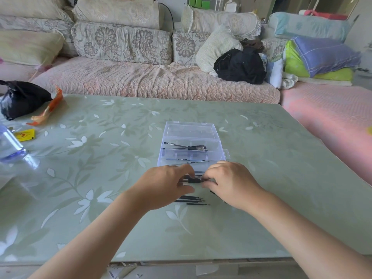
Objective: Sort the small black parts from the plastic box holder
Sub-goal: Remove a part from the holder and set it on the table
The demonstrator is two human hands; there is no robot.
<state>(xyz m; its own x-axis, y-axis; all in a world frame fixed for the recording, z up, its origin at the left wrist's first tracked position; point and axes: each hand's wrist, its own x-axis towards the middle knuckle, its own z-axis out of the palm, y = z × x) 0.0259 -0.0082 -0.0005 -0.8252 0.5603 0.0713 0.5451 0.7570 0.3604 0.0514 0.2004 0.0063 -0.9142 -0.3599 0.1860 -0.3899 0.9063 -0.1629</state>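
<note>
green floral glass table point(261, 158) in front of a sofa point(141, 77). clear plastic box point(221, 152) sits at frame centre, lid flipped back, just above both hands.

status: looks mid-sort. thin black parts point(193, 200) already lie in a neat row on the table at lower centre, under the left hand point(167, 188). i count at least three, more may be hidden by the hand. another dark piece point(213, 192) shows just left of the right wrist, can't tell what it is.

both hands meet on one small black part point(194, 180) just below the box. left hand pinches its left end, right hand point(231, 184) pinches its right end, fingers curled on both.

left in the box: one black-handled tool point(187, 147) in the middle compartment, plus two or so thin pieces in the near compartment, so not done.

off-task: one black bag point(22, 97) and one yellow packet point(25, 134), left edge.
</note>
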